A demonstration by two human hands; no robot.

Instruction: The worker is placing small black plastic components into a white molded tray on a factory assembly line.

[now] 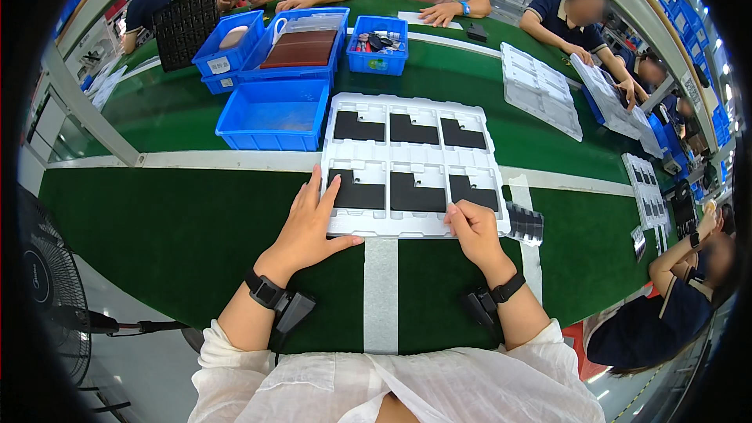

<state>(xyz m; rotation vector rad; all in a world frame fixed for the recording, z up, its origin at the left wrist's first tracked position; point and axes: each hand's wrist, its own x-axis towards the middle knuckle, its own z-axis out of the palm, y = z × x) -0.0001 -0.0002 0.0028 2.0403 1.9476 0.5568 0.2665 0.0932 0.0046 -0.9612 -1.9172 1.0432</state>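
Observation:
A white moulded tray lies in front of me on the green table, with several flat black notched pieces set in its compartments in two rows. My left hand is open, fingers spread, at the tray's near left corner; its fingertips reach over the left edge. At the near right part of the tray, my right hand is closed, thumb and forefinger pinched beside the lower right black piece. Whatever sits in that pinch, if anything, is hidden. A shiny dark strip-like sheet lies just right of the tray.
Behind the tray stand a blue bin, a larger bin with brown sheets and a small bin of mixed small items. Another pale tray lies farther right. Co-workers sit across and to the right. A fan stands left.

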